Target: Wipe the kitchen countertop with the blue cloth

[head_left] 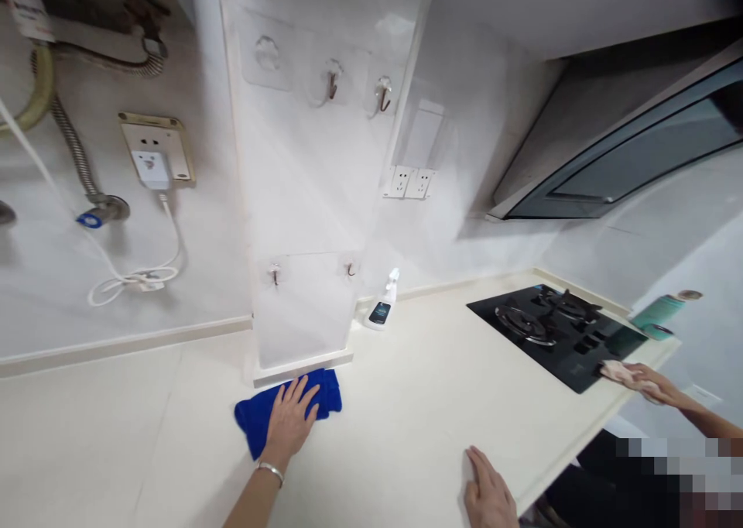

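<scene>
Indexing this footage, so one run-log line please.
left hand: flat on blue cloth | right hand: on countertop | spray bottle: upright by wall | other person's hand: cloth at cooktop

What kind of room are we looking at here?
Most likely a home kitchen: a black gas hob is set into the pale countertop, with what looks like a range hood above it.

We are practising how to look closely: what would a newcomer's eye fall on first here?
Probably the bright blue cloth, under the left hand on the pale counter. Next, the black hob towards the right, where another person's hand holds a pale cloth at its edge.
</scene>
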A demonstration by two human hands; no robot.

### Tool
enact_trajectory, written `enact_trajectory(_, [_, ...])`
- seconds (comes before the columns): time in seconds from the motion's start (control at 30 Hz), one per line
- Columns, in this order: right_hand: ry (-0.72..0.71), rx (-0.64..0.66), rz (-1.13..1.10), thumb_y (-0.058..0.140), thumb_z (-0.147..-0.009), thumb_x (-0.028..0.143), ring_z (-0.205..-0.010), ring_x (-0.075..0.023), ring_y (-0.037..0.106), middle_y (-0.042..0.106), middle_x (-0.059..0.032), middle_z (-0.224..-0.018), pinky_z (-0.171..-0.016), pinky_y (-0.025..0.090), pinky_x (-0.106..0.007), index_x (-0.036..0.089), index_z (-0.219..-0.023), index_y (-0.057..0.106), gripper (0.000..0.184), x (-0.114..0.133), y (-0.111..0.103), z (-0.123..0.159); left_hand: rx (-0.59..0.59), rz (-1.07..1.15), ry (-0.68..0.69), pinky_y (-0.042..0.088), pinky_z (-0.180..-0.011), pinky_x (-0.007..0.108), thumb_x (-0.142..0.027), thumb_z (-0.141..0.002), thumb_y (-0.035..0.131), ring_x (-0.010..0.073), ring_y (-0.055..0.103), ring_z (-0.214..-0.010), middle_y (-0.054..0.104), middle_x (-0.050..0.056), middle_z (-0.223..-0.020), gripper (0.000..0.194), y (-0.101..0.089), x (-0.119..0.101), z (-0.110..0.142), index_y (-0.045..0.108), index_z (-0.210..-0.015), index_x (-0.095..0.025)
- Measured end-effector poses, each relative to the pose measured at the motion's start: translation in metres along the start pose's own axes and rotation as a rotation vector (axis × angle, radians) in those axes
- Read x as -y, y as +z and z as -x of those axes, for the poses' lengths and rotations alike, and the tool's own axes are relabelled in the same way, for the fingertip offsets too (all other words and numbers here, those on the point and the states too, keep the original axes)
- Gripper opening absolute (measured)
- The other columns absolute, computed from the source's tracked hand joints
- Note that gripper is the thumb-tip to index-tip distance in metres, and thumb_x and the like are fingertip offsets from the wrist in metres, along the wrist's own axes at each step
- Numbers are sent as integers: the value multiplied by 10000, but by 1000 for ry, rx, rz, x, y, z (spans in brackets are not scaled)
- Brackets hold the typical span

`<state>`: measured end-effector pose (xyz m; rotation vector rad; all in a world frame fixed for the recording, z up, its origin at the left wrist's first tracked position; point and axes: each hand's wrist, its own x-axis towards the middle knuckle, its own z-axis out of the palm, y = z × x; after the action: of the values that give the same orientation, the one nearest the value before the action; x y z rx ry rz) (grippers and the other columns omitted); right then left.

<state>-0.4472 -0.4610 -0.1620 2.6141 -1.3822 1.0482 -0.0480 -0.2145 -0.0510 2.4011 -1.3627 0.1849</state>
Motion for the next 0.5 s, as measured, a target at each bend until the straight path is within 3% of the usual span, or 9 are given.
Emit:
enact_trajectory(0.3, [15, 25, -7, 338, -829, 300, -1248, -276, 557, 590, -108, -1372, -1078, 428, -489, 184, -1318, 527, 537, 3, -1, -2, -20, -222, -218, 301, -1203, 517, -417, -967, 345, 250, 343, -1447, 376, 16, -1563, 480, -52, 90, 74, 450, -1431, -351])
enact_trajectory(0.5, [28, 52, 56, 329, -829, 267, -1245, -249, 562, 598, -96, -1369, -1024, 451, -446, 187, -1294, 554, 522, 8, -4, -5, -187, -352, -605, 300, -1166, 537, -417, -963, 224, 301, 358, -1417, 389, 83, -1557, 555, -67, 117, 79, 451, -1445, -261])
